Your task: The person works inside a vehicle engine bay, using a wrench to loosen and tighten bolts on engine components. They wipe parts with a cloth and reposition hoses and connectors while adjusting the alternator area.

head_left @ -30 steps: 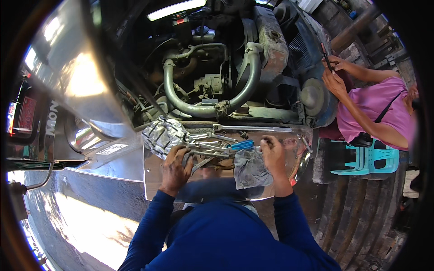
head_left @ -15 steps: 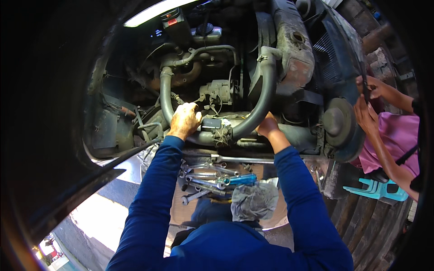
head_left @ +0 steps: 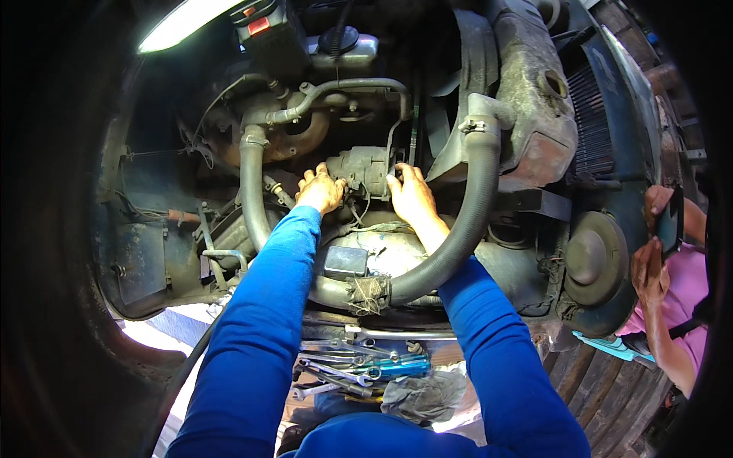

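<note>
In the engine bay sits a grey, dusty alternator point(head_left: 362, 169) with wires at its lower left. My left hand point(head_left: 321, 191) grips its left end, back of the hand upward, fingers bent over the housing. On the opposite end, my right hand point(head_left: 414, 200) holds it by the pulley side, thumb toward the housing and fingers pointing up. Its fingertips are partly hidden. A thick black curved hose point(head_left: 479, 191) loops around in front, and my right forearm passes beneath it. Where the hose is bound with string, a small dark box point(head_left: 346, 262) lies close by.
Several wrenches point(head_left: 336, 372) and a grey rag point(head_left: 424, 395) lie on a board before me. A long metal bar point(head_left: 405, 334) lies along the bay's front edge. At right, a person in pink point(head_left: 687, 286) holds a dark flat object near a round air-cleaner-like housing point(head_left: 592, 259).
Both hands have moved forward from the hose's lower bend to either end of the alternator. The view has come closer to the engine, and the other person's hands have shifted.
</note>
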### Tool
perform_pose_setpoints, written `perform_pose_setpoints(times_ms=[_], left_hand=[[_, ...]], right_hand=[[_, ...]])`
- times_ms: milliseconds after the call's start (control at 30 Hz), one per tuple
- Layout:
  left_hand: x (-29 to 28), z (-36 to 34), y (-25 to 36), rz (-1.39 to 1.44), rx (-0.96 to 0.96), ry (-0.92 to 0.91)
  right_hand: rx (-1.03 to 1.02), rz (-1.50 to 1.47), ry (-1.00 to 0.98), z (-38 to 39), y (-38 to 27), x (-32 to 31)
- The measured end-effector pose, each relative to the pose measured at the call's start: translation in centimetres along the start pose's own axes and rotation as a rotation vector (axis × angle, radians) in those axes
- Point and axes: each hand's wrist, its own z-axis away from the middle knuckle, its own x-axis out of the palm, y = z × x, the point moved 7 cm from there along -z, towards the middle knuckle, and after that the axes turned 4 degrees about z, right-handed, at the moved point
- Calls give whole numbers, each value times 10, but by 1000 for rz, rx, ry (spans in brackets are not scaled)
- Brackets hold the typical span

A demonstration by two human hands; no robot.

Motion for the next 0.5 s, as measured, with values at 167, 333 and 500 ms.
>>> perform_pose_setpoints(times_ms=[167, 333, 500], left_hand=[[19, -16, -9, -79, 58, -141], [22, -22, -8, -88, 152, -141], [15, -26, -5, -76, 143, -54]], right_hand=[[-84, -51, 27, -6, 11, 4], [-219, -112, 18, -2, 16, 6], [-248, -53, 69, -1, 19, 8]])
